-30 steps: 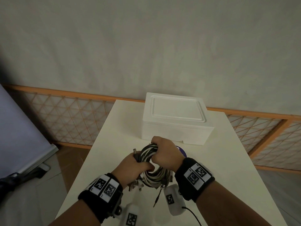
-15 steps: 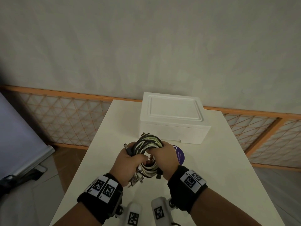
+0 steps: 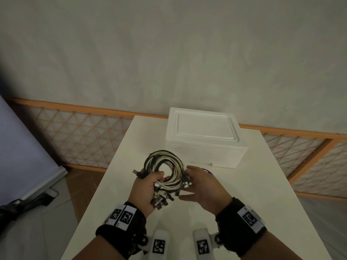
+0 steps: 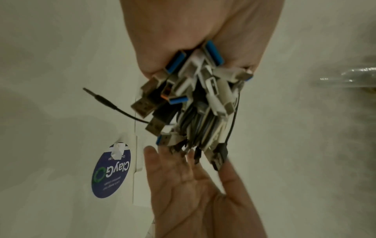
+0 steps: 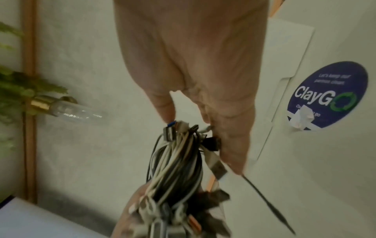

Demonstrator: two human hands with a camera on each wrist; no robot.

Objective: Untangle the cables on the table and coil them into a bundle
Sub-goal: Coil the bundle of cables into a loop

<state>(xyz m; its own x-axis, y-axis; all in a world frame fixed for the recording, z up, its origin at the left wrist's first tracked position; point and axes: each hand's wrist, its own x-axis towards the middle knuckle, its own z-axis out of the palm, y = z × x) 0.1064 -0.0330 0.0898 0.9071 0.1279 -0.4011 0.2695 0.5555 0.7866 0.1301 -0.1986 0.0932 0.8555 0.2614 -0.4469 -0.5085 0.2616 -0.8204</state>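
Observation:
A round coil of black and white cables hangs above the white table. My left hand grips its near-left side, thumb through the loop. A cluster of USB plugs sticks out below that fist, and a thin black audio jack juts sideways. My right hand is spread flat beside the coil's right edge, fingers straight and touching the cables and plug ends without curling round them.
A white foam box stands at the back of the table, just beyond the coil. A round blue sticker lies on the tabletop under my right hand. An orange lattice fence runs behind the table, before a plain wall.
My right hand has let go of the coil and opened flat beside it. The coil has opened into a wider ring, and both hands have drawn slightly apart.

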